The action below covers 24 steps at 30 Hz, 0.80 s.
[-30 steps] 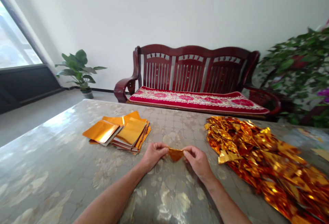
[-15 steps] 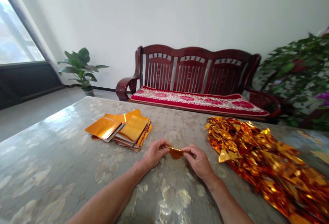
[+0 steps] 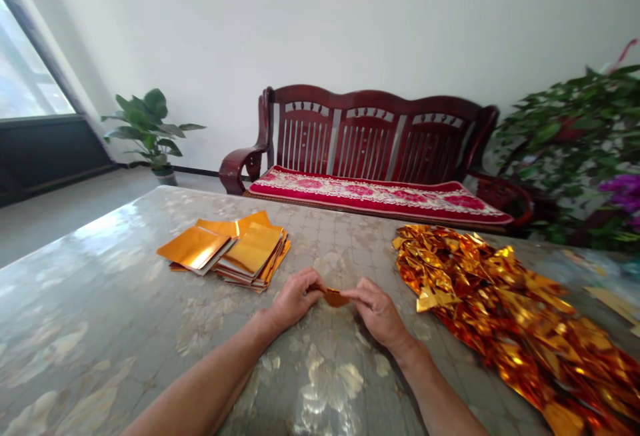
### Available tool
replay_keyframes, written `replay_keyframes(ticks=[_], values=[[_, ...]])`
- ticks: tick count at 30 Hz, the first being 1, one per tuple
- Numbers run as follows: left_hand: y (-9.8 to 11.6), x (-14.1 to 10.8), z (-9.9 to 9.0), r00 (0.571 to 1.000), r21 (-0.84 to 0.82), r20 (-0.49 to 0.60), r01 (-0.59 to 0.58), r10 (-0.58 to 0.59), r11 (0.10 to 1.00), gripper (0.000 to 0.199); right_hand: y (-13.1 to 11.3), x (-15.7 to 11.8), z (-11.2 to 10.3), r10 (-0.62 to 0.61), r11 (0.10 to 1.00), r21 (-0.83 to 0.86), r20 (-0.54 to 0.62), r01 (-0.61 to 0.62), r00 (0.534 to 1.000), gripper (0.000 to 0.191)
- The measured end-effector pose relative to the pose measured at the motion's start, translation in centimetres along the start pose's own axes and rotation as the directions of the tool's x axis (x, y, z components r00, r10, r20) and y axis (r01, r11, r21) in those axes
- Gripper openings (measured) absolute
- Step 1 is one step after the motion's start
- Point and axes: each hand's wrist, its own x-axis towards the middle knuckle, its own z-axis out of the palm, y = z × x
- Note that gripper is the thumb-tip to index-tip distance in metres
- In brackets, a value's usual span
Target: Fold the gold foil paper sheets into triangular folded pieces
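Observation:
Between my two hands is a small piece of gold foil paper (image 3: 336, 299), folded along its top edge. My left hand (image 3: 299, 297) pinches its left end between thumb and fingers. At the other end my right hand (image 3: 377, 309) grips it the same way, forefinger stretched along the top edge. Behind my left hand lies a loose stack of flat gold foil sheets (image 3: 253, 249), some showing pale undersides. A long heap of folded gold foil pieces (image 3: 480, 296) spreads over the right side.
The table (image 3: 200, 369) has a glossy floral cover. Beyond it stands a dark red wooden bench (image 3: 365, 136) with a red patterned cushion (image 3: 380, 195). Clear plastic (image 3: 585, 266) lies at the far right. Potted plants (image 3: 150, 129) stand on both sides.
The foil's top edge has gone from nearly straight to slightly curved, and my right fingers reach further along it. The whole view has shifted slightly.

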Motion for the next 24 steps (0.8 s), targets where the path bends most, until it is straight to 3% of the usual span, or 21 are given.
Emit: replay_keyframes(ticks=[10, 18, 24], values=[[0.3, -0.3, -0.1, 0.992, 0.025, 0.102, -0.072, 0.069, 0.997, 0.012, -0.1, -0.1, -0.8, -0.044, 0.998, -0.036, 0.057, 0.046, 0.997, 0.023], [-0.3, -0.9, 0.3, 0.994, 0.153, 0.013, -0.109, 0.109, 0.982, 0.021, -0.5, 0.0, -1.1, -0.050, 0.991, -0.113, 0.160, 0.069, 0.986, 0.018], [0.7, -1.0, -0.3, 0.985, 0.263, 0.130, -0.143, 0.112, 0.954, 0.024, -0.3, -0.2, -0.9, -0.084, 0.976, -0.190, 0.141, 0.110, 0.986, 0.018]])
